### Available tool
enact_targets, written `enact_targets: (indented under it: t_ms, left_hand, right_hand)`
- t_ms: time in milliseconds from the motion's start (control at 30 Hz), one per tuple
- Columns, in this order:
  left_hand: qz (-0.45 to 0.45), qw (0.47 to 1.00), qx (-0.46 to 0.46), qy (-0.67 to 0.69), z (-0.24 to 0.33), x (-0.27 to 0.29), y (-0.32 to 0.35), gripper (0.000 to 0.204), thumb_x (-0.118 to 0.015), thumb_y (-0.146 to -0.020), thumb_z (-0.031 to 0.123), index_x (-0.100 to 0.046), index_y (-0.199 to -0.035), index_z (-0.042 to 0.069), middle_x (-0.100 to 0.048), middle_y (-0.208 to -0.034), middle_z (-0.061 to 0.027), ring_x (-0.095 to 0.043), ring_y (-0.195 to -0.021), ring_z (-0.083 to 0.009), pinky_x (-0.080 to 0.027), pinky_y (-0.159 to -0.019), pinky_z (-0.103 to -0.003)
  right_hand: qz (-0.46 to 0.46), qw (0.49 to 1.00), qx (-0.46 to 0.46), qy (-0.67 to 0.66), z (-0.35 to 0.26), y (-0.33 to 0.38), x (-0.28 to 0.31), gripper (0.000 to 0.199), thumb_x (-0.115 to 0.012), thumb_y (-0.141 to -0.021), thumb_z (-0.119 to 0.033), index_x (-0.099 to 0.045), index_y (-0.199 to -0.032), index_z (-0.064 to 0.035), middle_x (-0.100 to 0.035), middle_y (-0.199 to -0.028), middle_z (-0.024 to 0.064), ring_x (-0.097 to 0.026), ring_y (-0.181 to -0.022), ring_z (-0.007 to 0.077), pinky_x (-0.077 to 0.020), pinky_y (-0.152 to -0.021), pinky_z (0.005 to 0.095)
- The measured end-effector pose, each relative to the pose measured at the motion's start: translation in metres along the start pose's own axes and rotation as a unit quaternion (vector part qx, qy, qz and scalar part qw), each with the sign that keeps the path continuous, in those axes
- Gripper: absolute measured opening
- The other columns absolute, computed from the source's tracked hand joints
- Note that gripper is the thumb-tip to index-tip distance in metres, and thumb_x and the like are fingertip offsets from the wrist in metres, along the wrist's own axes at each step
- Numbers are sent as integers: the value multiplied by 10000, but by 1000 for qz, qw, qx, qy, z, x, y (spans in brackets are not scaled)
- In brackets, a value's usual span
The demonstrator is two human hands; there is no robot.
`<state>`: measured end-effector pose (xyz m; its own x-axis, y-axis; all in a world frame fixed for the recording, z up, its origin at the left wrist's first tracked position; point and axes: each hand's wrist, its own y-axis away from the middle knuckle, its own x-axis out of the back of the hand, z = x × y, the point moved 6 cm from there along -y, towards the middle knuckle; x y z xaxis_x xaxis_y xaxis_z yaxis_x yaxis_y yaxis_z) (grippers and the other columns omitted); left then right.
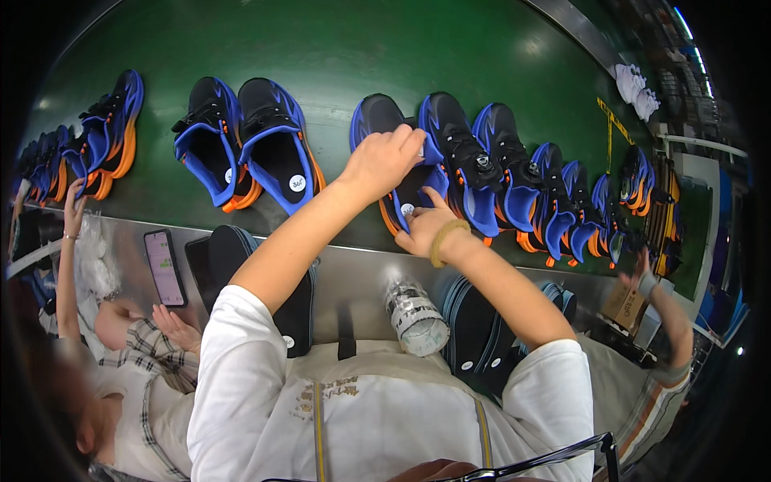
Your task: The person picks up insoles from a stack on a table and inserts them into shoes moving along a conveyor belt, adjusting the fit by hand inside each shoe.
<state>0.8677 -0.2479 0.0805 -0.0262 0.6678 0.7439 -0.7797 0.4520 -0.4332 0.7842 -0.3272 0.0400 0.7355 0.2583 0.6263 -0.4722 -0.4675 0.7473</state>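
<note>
— Where are the hands?

— Both reach forward onto the green conveyor belt point(337, 48), arms stretched out from white short sleeves. The left hand point(384, 161) is curled, knuckles up, fingers closed on the heel rim of a black-and-blue shoe point(377, 120). The right hand point(427, 227), a beige band at the wrist, rests at the shoe's opening with the thumb raised; whether it is pinching anything I cannot tell.

— And the shoe?

— On the belt, straight ahead, touching its pair shoe point(458, 153) on the right.

— Around it?

— Another pair of shoes point(245, 145) lies apart to the left, and a row of shoes point(562, 201) overlaps to the right. On the metal ledge point(353, 273) nearer the body are a stack of dark insoles point(293, 309), a plastic bottle point(415, 319) and a phone point(165, 267).
</note>
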Motion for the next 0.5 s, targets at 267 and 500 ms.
enact_targets:
  t_ms: [267,500]
  left_hand:
    - [-55,997,12,-47,15,14,18,243,-585,-726,198,-486,-906,68,-447,-692,-60,-510,-564,-216,-386,-488,-316]
    - [-27,995,67,-65,0,33,23,159,-490,-677,51,-510,-834,64,-483,-680,-85,-515,-577,-248,-417,-521,-356]
  right_hand:
    - [398,877,-33,-267,1,92,-41,279,-617,-717,-180,-594,-967,-59,-360,-1220,250,-351,-1123,396,-250,-940,471]
    - [479,807,37,-344,-12,73,-24,258,-636,-704,-138,-597,-947,-63,-444,-1123,262,-448,-1018,403,-360,-885,404]
